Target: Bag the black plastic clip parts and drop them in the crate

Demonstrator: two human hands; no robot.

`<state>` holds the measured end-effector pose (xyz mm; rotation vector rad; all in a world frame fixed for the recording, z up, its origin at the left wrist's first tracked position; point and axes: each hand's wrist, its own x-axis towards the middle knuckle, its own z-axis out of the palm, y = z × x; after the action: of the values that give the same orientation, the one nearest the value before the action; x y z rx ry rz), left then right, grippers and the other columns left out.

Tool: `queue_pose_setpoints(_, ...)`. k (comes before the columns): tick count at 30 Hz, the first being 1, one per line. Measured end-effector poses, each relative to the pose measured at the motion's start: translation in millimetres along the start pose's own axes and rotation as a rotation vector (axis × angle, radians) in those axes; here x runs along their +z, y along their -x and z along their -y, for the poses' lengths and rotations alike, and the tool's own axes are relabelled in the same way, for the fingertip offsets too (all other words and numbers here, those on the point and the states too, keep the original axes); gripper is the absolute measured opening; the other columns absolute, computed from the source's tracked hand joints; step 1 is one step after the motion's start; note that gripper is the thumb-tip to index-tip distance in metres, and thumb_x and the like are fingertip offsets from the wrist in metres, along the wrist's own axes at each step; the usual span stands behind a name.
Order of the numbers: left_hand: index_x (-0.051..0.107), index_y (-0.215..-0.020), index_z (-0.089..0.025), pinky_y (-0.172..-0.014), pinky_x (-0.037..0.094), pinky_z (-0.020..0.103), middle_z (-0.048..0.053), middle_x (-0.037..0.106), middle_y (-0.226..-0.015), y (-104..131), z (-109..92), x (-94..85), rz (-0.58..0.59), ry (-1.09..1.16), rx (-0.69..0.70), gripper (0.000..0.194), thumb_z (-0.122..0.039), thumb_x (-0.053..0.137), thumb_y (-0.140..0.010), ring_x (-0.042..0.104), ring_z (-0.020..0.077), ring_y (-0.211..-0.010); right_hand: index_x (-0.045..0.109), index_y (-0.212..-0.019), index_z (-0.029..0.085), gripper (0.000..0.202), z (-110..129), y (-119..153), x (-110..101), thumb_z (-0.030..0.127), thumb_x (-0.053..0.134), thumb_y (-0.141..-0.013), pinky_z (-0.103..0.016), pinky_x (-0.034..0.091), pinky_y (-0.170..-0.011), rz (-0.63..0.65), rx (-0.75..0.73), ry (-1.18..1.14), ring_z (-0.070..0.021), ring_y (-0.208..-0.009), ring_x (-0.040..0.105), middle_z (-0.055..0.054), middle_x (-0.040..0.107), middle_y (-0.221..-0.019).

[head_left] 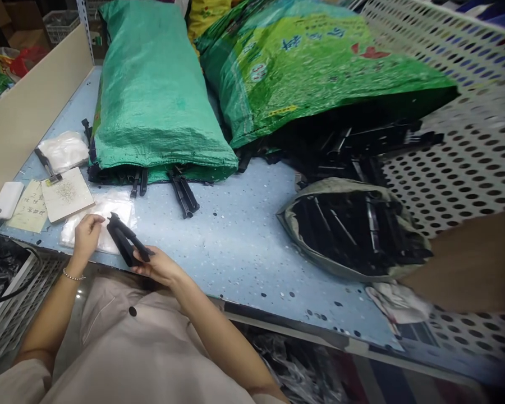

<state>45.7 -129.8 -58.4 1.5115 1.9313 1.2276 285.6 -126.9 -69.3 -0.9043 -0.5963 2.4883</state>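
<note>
Part in right hand, clear plastic bags by the left.
Black part [121, 242], with two long arms, tilts above the near edge of the blue table [244, 224], gripped at its 5 o'clock end by the right hand [155, 266], thumb and fingers closed on it. The left hand [88, 235] is at 9 o'clock from the part, over the plastic bags [120, 206], its fingers curled nearly shut; whether it pinches anything, I cannot tell. From the part, a speckled tile [67, 196] lies at 10 o'clock, a green sack [151, 95] at 12, a printed sack [311, 73] at 2, and a grey bag [292, 224] of black pieces at 3.
</note>
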Motion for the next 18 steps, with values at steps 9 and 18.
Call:
queue_pose_setpoints(9,0.07,-0.109,-0.014,-0.096,0.052,0.043,0.013,0.066,-0.113,-2.8,9.0,-6.8,0.062,-0.42,0.281,0.034,-0.01,0.046,-0.086,0.064,0.0258,-0.105,0.061,-0.088,0.012,0.043,-12.1,-18.6,6.1,0.035,0.09,-0.066,-0.015,0.056,-0.053,0.051,0.045,-0.028,-0.01,-0.06,0.067,-0.001,0.062,-0.072)
queue_pose_setpoints(18,0.042,-0.15,-0.024,-0.092,0.057,0.041,0.013,0.065,-0.127,73.4,-45.5,21.6,0.131,-0.166,0.737,0.06,-0.003,0.042,-0.094,0.062,0.0227,-0.113,0.06,-0.088,0.019,0.046,-5.9,-20.2,-2.8,0.029,0.093,-0.059,-0.015,0.051,-0.053,-0.035,-0.243,-0.172,-0.0073,-0.064,0.061,0.004,0.061,-0.076)
